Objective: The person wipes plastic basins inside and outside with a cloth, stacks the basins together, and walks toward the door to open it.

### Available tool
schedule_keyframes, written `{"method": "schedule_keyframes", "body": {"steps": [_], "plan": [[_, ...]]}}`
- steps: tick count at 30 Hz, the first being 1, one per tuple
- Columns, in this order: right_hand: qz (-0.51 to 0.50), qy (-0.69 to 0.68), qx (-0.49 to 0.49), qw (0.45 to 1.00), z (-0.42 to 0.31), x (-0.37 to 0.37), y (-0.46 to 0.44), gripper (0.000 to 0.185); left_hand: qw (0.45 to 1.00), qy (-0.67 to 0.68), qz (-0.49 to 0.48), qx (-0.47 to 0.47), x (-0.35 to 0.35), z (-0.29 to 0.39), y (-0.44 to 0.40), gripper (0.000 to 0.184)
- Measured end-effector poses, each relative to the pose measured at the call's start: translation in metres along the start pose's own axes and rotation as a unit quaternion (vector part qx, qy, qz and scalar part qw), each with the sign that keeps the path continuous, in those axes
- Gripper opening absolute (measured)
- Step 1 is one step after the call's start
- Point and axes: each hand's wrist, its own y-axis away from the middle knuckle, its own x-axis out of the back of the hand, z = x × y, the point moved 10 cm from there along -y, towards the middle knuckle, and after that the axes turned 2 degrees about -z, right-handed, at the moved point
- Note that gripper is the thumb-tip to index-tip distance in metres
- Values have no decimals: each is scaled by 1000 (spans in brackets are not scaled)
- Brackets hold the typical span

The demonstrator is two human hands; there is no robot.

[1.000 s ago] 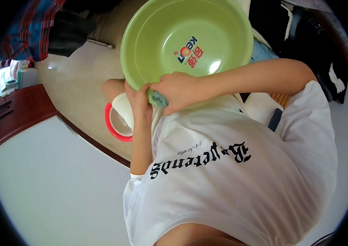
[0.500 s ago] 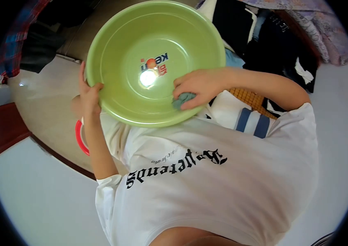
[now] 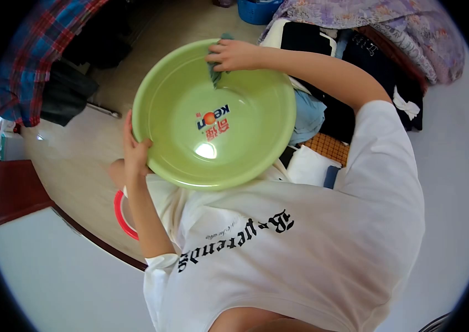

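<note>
Here, basin (image 3: 173, 110) facing viewer, cloth (image 3: 214, 76) lengthwise across rim (image 3: 207, 186), right hand (image 3: 236, 56) clutching cloth, left hand (image 3: 136, 156) clasping rim

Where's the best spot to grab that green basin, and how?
I'd take the green basin by its left rim, coming from the left, thumb inside and fingers outside, as the left hand does. The thin raised edge gives a pinch; the wide, smooth bowl doesn't. The right hand and cloth occupy the far edge.

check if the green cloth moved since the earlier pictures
Yes, the green cloth has gone from the near side of the logo inside the basin to the far side.
</note>
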Motion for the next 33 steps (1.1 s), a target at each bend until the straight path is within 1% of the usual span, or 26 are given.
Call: {"method": "schedule_keyframes", "body": {"steps": [1, 2, 4, 5, 6, 7, 8, 10, 11, 14, 16, 17, 19, 20, 22, 23, 25, 26, 28, 29, 30, 31, 32, 33], "plan": [[47, 11, 49, 998, -4, 3, -13, 26, 1000, 9, -3, 1, 1, -3, 1, 95], [94, 27, 97, 990, -6, 6, -26, 27, 1000, -10, -5, -11, 4, -6, 2, 96], [181, 31, 151, 971, -11, 17, -50, 25, 998, -40, -12, -39, 5, -3, -3, 96], [188, 46, 144, 971, -8, 23, -63, 25, 998, -55, -18, -41, 3, 0, -2, 97], [196, 38, 165, 966, -13, 29, -71, 23, 996, -63, -23, -50, 1, 6, -2, 97], [204, 24, 186, 961, -17, 33, -72, 22, 999, -34, -22, -26, 1, 3, 2, 97], [211, 27, 180, 960, -16, 36, -72, 22, 1000, -4, -19, 0, 2, -2, 5, 97], [176, 13, 205, 963, -15, 29, -78, 20, 1000, -23, -13, -5, 6, -4, 4, 99], [181, 12, 203, 962, -11, 30, -78, 20, 999, -32, -8, -13, 8, -4, 3, 101], [150, -29, 185, 971, -1, 24, -57, 25, 999, -33, 5, 4, 4, 2, 7, 97], [19, -85, 84, 993, 20, 10, -39, 34, 1000, -22, 11, 15, 5, -7, 6, 95], [14, -92, 85, 992, 18, 16, -25, 34, 999, -29, 14, 10, 11, -10, 6, 95], [-42, -132, -21, 990, 31, 23, 5, 42, 999, -29, 18, 15, 11, -16, 8, 95], [-49, -138, -18, 989, 25, 28, 20, 42, 1000, -17, 18, 12, 8, -10, 10, 95], [-70, -211, -136, 965, 34, 29, 51, 42, 1000, -14, 18, 6, 4, -4, 13, 94], [-76, -217, -132, 964, 25, 33, 65, 42, 1000, -10, 21, 14, 5, -7, 15, 94], [0, -312, -270, 911, 40, 45, 100, 38, 998, -23, 47, 26, 9, -9, 17, 93], [-4, -315, -267, 911, 34, 48, 110, 38, 997, -28, 53, 42, 8, -8, 21, 93], [77, -436, -356, 823, 37, 54, 140, 38, 997, -21, 61, 46, 14, -17, 22, 92], [75, -439, -354, 822, 27, 61, 145, 38, 997, -16, 66, 44, 19, -21, 24, 92], [119, -582, -405, 695, 23, 55, 159, 41, 996, -18, 68, 46, 21, -26, 27, 92], [158, -701, -439, 540, 13, 46, 171, 43, 995, -14, 83, 58, 25, -33, 29, 92], [160, -702, -436, 539, 3, 50, 174, 43, 993, -12, 97, 70, 31, -39, 30, 92], [181, -771, -432, 433, -11, 46, 178, 44, 993, -15, 98, 69, 34, -43, 31, 92]]}}
